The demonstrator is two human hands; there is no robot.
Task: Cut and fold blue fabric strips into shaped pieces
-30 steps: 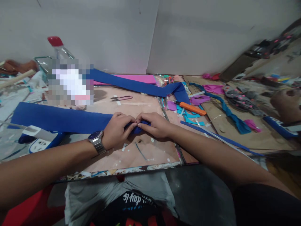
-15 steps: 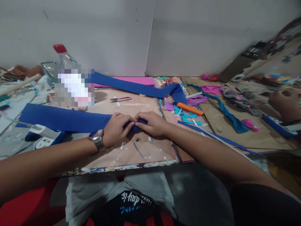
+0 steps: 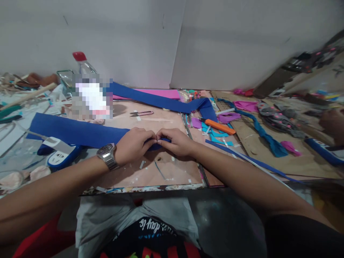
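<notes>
A wide blue fabric strip (image 3: 77, 129) lies across the left of the table and runs into my two hands. My left hand (image 3: 135, 143), with a metal watch at its wrist, pinches the strip between thumb and fingers. Fingertip to fingertip with it, my right hand (image 3: 177, 141) grips the strip's end, which looks folded or bunched. The fingers hide most of that fold. Beyond my hands lie small thread snips (image 3: 141, 113). Another blue strip (image 3: 158, 101) stretches behind them, bending at its right end.
An orange cutter (image 3: 220, 127) lies among coloured scraps right of my hands. A white-and-blue power strip (image 3: 59, 154) with cables sits at left. A red-capped bottle (image 3: 85, 64) stands near the wall. At far right, a co-worker's hand (image 3: 333, 122) is near another power strip (image 3: 324, 152).
The view has shifted slightly, so most table items appear further right. Both hands keep hold of the blue strip, their fingertips still together.
</notes>
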